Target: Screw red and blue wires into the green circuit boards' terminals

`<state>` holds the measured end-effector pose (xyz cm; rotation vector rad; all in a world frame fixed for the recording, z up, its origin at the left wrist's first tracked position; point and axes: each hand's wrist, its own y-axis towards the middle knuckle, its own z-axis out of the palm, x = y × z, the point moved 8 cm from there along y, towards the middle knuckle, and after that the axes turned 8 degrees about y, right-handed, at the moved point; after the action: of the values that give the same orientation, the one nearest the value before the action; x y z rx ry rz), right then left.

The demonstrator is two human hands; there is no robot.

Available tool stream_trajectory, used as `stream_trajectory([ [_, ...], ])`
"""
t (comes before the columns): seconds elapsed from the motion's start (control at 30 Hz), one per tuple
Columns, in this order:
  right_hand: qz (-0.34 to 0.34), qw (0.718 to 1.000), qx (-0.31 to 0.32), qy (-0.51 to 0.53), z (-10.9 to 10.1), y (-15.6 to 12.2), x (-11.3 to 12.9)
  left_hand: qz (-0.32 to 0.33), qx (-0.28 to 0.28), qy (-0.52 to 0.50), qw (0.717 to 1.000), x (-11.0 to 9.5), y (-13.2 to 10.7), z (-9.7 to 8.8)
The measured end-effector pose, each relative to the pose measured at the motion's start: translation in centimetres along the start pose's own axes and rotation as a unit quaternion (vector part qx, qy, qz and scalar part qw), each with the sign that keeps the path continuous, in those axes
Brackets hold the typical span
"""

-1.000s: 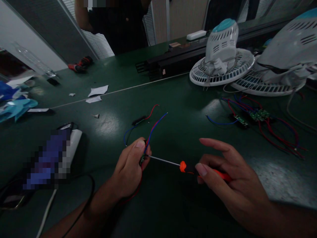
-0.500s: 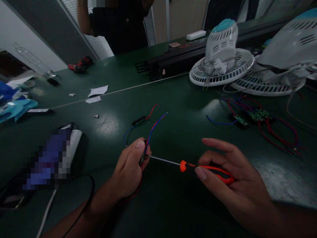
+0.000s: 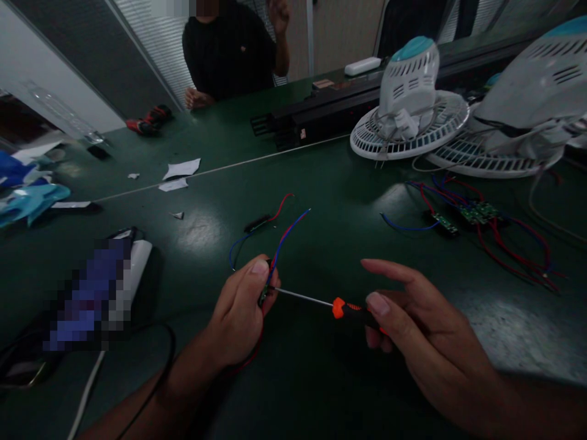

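The left hand [image 3: 243, 299] pinched a circuit board [image 3: 263, 296], likely light and fragile, best held by its edges. The right hand [image 3: 431, 336] gripped a stiff screwdriver [image 3: 338, 307], its tip at the board, though dimness obscured the contact. Beyond both grips, the green table [image 3: 334, 238] bore fans [image 3: 410, 91]; a person [image 3: 233, 52] was farther off.

slatted blinds [image 3: 158, 46] and beige panels [image 3: 343, 36] stand behind a dimly lit green table [image 3: 325, 183].

Circuit board [image 3: 263, 296] mostly hidden by left hand [image 3: 241, 315].
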<state>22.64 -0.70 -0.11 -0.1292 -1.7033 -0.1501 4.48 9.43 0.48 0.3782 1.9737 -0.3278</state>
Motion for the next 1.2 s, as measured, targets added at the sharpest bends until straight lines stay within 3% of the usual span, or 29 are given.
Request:
stream_trajectory([
  [0.13,-0.044,0.999,0.004,-0.019,0.1,0.3,1.0,0.002,0.004,0.005,1.0,-0.2,-0.1,0.1],
  [0.63,-0.096,0.993,-0.008,-0.073,-0.1,0.5,2.0,-0.01,0.003,-0.029,1.0,0.4,0.0,0.1],
  [0.87,-0.06,0.998,-0.009,-0.025,-0.2,0.3,1.1,-0.007,0.002,-0.015,1.0,0.0,-0.1,0.1],
  [1.1,0.063,0.998,-0.003,0.024,0.0,-0.2,-1.1,-0.015,-0.005,-0.029,0.999,0.5,-0.1,0.0],
  [1.2,0.039,0.999,-0.003,-0.015,0.0,0.1,-0.6,-0.02,-0.003,-0.018,1.0,0.5,-0.1,0.0],
])
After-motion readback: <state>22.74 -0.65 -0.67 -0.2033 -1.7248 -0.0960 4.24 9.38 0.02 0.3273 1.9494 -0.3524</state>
